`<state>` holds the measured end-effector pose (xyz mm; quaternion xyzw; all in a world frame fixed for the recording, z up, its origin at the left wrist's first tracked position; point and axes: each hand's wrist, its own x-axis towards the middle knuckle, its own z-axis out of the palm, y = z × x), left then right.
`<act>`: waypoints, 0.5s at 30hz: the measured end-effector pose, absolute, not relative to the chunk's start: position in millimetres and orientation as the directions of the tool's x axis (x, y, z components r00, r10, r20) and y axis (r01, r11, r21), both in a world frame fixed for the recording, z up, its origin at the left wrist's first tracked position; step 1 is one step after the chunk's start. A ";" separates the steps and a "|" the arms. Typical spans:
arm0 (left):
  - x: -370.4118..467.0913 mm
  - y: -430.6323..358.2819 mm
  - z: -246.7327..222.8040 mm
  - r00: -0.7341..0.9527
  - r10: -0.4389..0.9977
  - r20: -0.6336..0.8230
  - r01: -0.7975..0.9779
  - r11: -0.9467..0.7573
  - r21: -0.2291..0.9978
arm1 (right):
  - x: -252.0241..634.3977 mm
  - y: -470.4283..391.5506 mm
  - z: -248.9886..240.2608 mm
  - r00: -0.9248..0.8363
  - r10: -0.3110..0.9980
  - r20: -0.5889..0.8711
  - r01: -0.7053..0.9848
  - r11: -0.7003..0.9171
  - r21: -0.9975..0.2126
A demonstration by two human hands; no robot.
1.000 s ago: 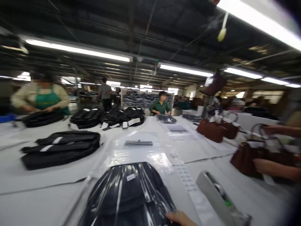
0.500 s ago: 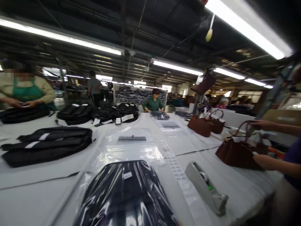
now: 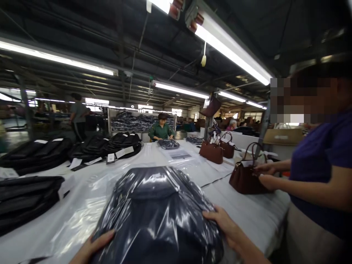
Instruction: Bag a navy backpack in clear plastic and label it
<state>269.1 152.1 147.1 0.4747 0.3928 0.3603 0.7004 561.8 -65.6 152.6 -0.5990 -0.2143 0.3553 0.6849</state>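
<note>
A dark backpack in a clear plastic bag (image 3: 156, 212) fills the near middle of the view, tilted up above the white table (image 3: 247, 216). My left hand (image 3: 95, 244) grips its lower left edge, thumb on top and the other fingers hidden beneath. At the right edge my right hand (image 3: 224, 223) holds it too, with the thumb pressed on the plastic. Flat clear plastic bags (image 3: 79, 220) lie on the table to the left of it.
Black backpacks with paper tags (image 3: 121, 146) line the left side, one (image 3: 27, 201) close by. On the right, a co-worker in purple (image 3: 316, 157) handles a brown handbag (image 3: 247, 179); more brown handbags (image 3: 211, 151) stand behind. Across the table sits a person in green (image 3: 161, 130).
Both my hands have come into view, holding the bagged backpack, which is now raised and covers the tape dispenser's former area. The view has turned right, and the purple-shirted co-worker shows more.
</note>
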 end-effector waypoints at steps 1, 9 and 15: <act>297.3 163.2 157.3 0.494 0.847 -0.197 -0.138 0.300 0.944 | 586.1 -63.3 168.7 0.684 0.721 -0.113 -0.193 0.029 -0.981; 563.9 212.5 178.6 0.813 0.580 0.053 -0.383 0.463 0.800 | 813.5 -37.6 193.8 0.895 0.446 -0.027 0.045 -0.151 -0.987; 684.9 226.9 82.4 0.800 0.598 -0.055 -0.360 0.552 0.752 | 933.5 -17.6 129.3 0.955 0.295 -0.012 0.096 -0.349 -0.932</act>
